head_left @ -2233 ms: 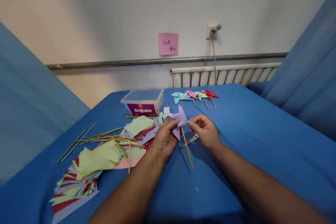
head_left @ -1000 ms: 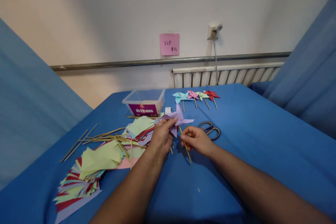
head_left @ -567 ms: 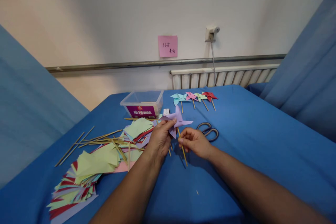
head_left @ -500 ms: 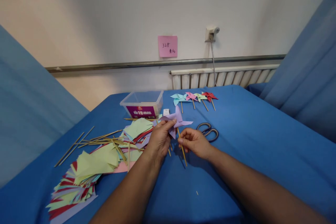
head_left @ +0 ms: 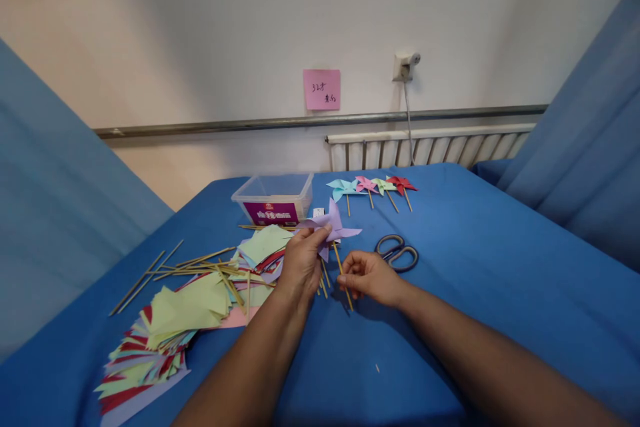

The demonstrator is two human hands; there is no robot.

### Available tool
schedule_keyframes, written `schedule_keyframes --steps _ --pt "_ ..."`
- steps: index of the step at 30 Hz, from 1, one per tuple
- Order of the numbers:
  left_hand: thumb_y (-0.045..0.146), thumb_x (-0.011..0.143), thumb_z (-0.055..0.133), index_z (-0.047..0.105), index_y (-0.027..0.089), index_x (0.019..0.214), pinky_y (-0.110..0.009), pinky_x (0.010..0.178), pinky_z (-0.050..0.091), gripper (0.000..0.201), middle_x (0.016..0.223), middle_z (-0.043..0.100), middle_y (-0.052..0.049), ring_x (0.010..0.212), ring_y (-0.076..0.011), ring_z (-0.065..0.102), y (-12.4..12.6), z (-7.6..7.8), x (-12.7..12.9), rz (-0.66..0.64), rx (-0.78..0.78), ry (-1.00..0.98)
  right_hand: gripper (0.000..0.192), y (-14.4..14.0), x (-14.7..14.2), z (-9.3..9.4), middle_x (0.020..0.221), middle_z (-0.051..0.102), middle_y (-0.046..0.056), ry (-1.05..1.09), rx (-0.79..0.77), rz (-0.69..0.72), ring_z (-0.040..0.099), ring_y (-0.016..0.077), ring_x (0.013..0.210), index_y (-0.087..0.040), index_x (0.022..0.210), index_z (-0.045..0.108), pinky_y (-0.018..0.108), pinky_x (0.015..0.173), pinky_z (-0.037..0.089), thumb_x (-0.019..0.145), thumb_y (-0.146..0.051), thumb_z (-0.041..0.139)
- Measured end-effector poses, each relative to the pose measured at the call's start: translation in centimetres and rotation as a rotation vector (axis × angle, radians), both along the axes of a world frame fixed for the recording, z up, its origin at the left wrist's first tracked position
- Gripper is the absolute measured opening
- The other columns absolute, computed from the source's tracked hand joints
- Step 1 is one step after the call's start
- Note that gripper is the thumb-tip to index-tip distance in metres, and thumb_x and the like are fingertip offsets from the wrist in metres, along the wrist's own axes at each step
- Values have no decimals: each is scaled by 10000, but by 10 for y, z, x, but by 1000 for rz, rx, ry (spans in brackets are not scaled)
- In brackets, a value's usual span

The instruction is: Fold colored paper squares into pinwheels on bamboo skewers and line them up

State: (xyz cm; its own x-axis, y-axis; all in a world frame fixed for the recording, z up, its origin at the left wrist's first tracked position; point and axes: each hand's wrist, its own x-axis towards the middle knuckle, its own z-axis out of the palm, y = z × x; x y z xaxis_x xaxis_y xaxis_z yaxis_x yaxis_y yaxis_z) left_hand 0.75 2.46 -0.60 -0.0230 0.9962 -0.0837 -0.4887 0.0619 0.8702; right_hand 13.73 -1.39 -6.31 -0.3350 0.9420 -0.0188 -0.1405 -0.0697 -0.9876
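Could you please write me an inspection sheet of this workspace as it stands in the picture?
Surface: table under a blue cloth, bearing everything below.
Work things: lilac paper pinwheel on a thin wooden stick, raised above the cloth.
Clutter: fanned piles of coloured paper squares; loose wooden sticks; clear plastic box with purple label; four finished paper pinwheels in a row; dark-handled scissors.
Hands: left hand pinches the pinwheel's paper; right hand pinches the stick.
Cables: white cord hanging from a wall socket.
Surroundings: pink note on the wall, white radiator, blue drapes either side.
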Motion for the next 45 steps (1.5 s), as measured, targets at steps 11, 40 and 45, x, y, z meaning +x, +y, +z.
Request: schedule_keyframes --steps 11,40,45 --pt "320 751 708 678 133 870 -237 620 489 224 771 696 -47 691 -138 648 6 0 -6 -76 -204 -38 332 11 13 5 539 604 -33 -39 74 -256 456 75 398 -196 666 522 208 409 353 662 -464 717" --pt "169 714 742 678 131 877 -207 602 498 179 928 718 -120 667 -117 635 1 -16 0 -225 -306 261 329 152 218 -25 1059 712 171 -1271 -255 -997 666 288 1007 -180 1035 731 351 799 496 872 -304 474" --pt "163 698 744 675 135 873 -208 595 488 191 904 722 -116 657 -118 637 -1 -16 2 -240 -304 273 322 154 218 -26 1048 716 164 -1304 -256 -976 665 294 1012 -177 1039 725 347 793 495 867 -323 495"
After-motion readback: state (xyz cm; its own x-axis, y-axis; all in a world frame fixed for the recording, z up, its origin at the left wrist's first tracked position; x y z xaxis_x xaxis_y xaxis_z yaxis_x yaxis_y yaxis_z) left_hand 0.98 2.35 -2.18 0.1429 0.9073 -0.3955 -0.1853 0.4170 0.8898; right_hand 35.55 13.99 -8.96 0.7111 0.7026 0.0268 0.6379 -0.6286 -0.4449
